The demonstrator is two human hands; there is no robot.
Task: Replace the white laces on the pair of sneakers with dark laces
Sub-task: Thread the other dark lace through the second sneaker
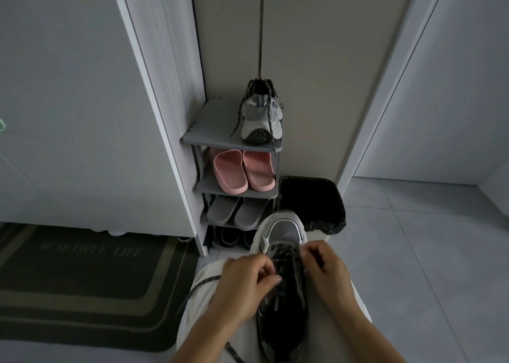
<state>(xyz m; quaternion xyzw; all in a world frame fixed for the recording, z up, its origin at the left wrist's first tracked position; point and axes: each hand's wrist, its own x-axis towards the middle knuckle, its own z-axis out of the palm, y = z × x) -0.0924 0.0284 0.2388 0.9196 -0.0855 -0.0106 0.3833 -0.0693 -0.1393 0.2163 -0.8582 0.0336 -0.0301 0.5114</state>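
Looking down through the head camera, you have the sneaker (285, 231) lying lengthwise on your lap, toe pointing away from you and jutting past your knees toward the rack (209, 127). Your left hand (245, 285) pinches the dark lace (199, 285) at the left row of eyelets, thumb and curled fingers pressed together. Your right hand (329, 270) is curled the same way at the right row and nips the lace there. A loose length of lace runs from your left hand over your left thigh and down past it.

The rack has four levels. On its top shelf stands the second sneaker (261, 117), already threaded with dark lace, toe at the front edge and two lace ends hanging over it. The next shelf holds pink slippers (242, 171), the one below grey slippers (237, 211), and the lowest a dark pair (228, 238), mostly hidden. A bin (312, 197) with a black liner stands just beside the rack on its right, close behind the sneaker's toe; its inside is too dark to read.

A dark mat (82, 277) lies on the floor to your left, its right edge near the rack's foot. Pale tiles (418, 252) stretch out on your right, beyond the bin.
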